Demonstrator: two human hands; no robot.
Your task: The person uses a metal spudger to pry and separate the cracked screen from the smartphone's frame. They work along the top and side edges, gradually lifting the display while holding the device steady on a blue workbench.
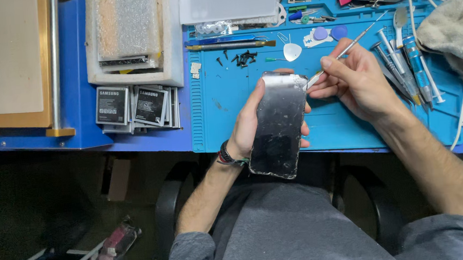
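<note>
Middle of the frame, the person's left hand point(247, 124) is wrapped around a phone point(279, 124) from behind, thumb on the left edge and fingertips curling round the right edge, so it's held above the lap and the front edge of the blue work mat point(230, 108). The phone is tilted a bit, top toward the upper right, and its glass looks pretty scuffed and chipped along the edges (bottom corner especially). The right hand point(350, 81) sits just to the right of it, fingers pinched together on a thin metal pry tool point(345, 50) like a pen; the tool's tip is touching the phone's upper right corner and its shaft runs off toward the upper right. There's a braided wristband point(228, 156) on the left wrist. On the mat above the phone there's a little pile of black screws point(244, 57), a metal triangular pick point(292, 51) and a couple of blue round picks point(329, 32). A row of screwdrivers point(406, 63) lies to the right of the right hand, with a grey cloth point(455, 30) at the upper right edge. Over on the left, a stack of phone batteries point(135, 107) sits on the table point(134, 139), right below a white foam tray point(130, 36).
</note>
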